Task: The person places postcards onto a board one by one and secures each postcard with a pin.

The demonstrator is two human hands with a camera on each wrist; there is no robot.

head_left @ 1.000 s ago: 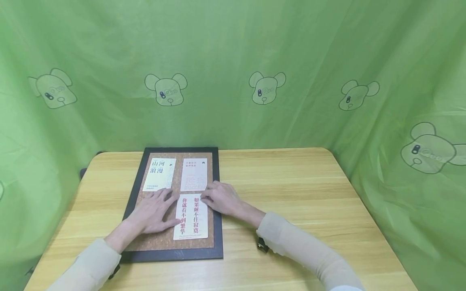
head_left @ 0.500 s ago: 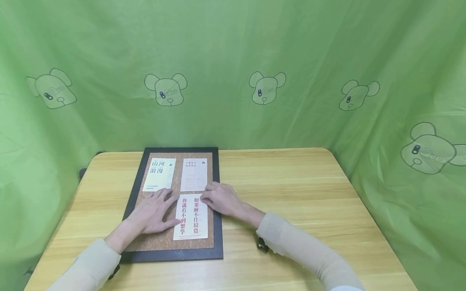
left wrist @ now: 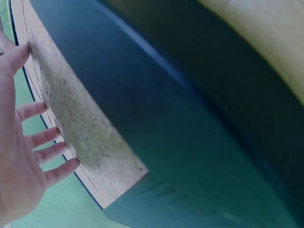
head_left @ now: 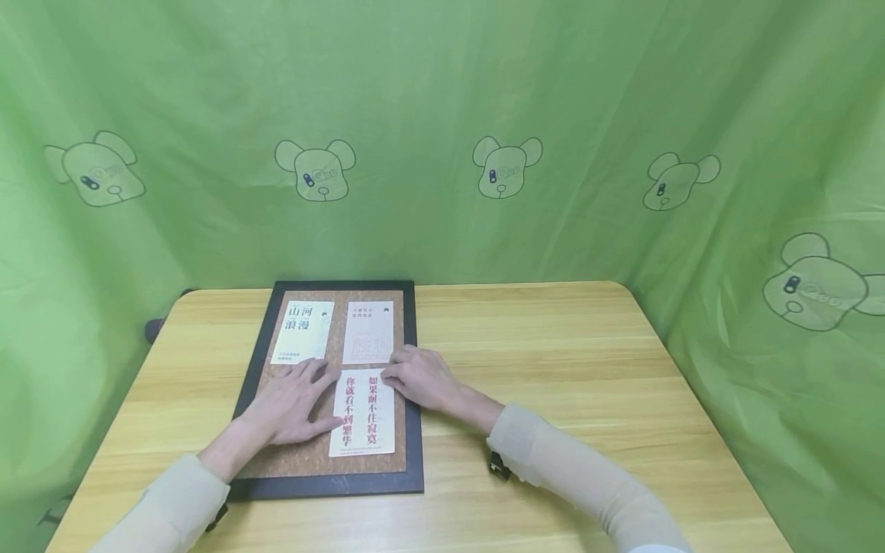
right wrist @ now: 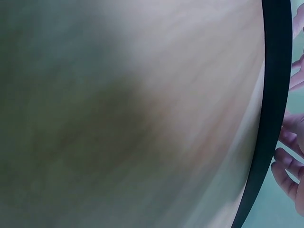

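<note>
A white card with red vertical lettering (head_left: 361, 418) lies flat on a black-framed cork board (head_left: 290, 461). Fingers spread, my left hand (head_left: 290, 403) rests on the cork, its thumb tip at the card's left edge and a fingertip by its upper left corner. My right hand (head_left: 423, 378) reaches over the right side of the frame. Its bunched fingertips pinch the card's upper right corner; anything small between them is hidden. Straight fingers of the left hand (left wrist: 28, 152) also show in the left wrist view.
Two more printed cards, a pale one with dark lettering (head_left: 302, 330) and a pinkish-white one (head_left: 369, 330), lie along the board's upper half. The board stands on a wooden table (head_left: 539, 361). Behind and at both sides hangs a green curtain (head_left: 415, 230) with bear-head prints.
</note>
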